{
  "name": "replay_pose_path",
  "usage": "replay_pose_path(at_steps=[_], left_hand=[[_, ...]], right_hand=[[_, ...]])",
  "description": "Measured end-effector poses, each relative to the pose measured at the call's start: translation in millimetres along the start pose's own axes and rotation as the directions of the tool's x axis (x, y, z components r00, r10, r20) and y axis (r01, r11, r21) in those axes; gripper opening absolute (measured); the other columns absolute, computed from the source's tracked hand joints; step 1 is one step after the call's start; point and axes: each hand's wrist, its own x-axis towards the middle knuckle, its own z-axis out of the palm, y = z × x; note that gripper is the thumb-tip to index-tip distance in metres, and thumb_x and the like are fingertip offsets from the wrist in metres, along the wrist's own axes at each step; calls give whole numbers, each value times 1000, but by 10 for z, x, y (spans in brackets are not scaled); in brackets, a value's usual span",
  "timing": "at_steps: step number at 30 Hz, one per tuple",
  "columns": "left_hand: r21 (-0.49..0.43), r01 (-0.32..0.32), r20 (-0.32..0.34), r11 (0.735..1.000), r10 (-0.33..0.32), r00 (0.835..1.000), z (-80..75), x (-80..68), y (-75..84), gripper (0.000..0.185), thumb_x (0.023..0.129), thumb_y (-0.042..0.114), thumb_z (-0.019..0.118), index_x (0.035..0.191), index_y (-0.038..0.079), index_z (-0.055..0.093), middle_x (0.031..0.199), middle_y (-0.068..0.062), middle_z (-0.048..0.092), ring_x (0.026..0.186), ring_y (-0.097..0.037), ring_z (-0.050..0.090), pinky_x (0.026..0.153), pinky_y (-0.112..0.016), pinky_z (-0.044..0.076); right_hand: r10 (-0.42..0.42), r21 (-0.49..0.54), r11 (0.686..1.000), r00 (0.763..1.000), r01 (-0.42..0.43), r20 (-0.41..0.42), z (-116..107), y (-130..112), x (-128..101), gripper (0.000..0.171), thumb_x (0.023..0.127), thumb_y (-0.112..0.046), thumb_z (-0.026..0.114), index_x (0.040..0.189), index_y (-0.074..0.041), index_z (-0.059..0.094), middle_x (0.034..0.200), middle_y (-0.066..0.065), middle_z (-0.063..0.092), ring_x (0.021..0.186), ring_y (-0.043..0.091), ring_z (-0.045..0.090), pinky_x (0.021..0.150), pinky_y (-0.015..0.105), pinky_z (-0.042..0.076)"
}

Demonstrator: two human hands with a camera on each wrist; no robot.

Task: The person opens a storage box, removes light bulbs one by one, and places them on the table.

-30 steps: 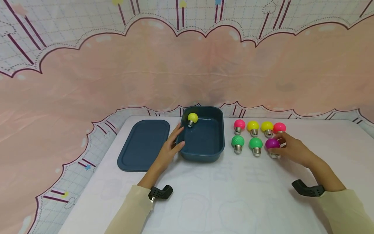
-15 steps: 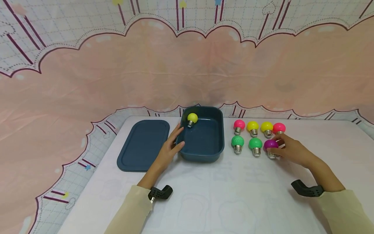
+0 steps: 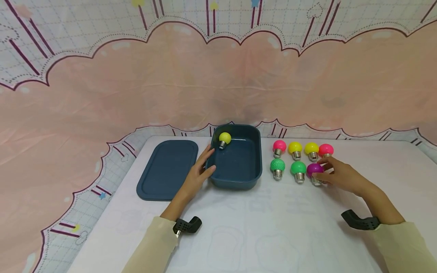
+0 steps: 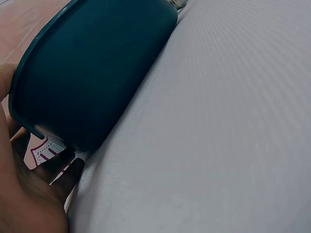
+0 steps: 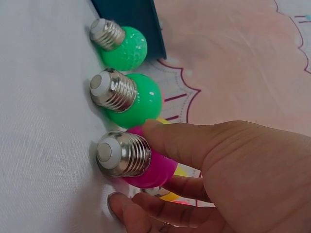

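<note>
My right hand [image 3: 341, 174] holds a purple light bulb [image 5: 155, 170] lying on the table, thumb on its purple globe and fingers curled on the far side. Its silver screw base [image 5: 116, 154] faces the near side. Just left of it lies a smooth green bulb [image 3: 298, 168], then a textured green bulb [image 3: 277, 165]. My left hand [image 3: 198, 172] rests against the left side of a dark blue box [image 3: 254, 182], its fingers spread and mostly straight along the wall. Inside the box, at the back left, lies one yellow bulb [image 3: 224, 138].
Behind the front row lie a pink bulb [image 3: 279, 145], two yellow bulbs, the nearer-left one [image 3: 295, 147] beside it, and another pink bulb [image 3: 326, 149]. A flat dark blue lid [image 3: 167, 167] lies left of the box. A patterned cloth [image 3: 218, 83] hangs behind the white table [image 3: 252, 227].
The purple bulb has slid slightly left toward the smooth green bulb, with the right hand's fingers on it. My left hand and the box have stayed in place.
</note>
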Motion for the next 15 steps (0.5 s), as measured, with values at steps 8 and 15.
replay_pose_path(at_steps=[8, 15], left_hand=[[0, -6, 2, 1000, 6, 1000, 3, 4, -9, 54, 99, 3, 48, 149, -1, 28, 158, -17, 9, 144, -29, 8, 110, -55, 19], [6, -5, 0, 1000, 5, 1000, -1, 3, -10, 54, 99, 3, 48, 148, -1, 28, 158, -15, 9, 144, -29, 8, 110, -55, 19]], right_hand=[[1, 7, 1000, 1000, -1, 7, -23, -2, -10, 73, 88, -40, 67, 135, 6, 36, 121, 28, 50, 97, 31, 59, 74, 38, 55], [-15, 13, 1000, 1000, 15, -11, -58, -35, -38, 71, 90, -37, 65, 136, 8, 36, 123, 29, 50, 88, 23, 63, 73, 39, 55]])
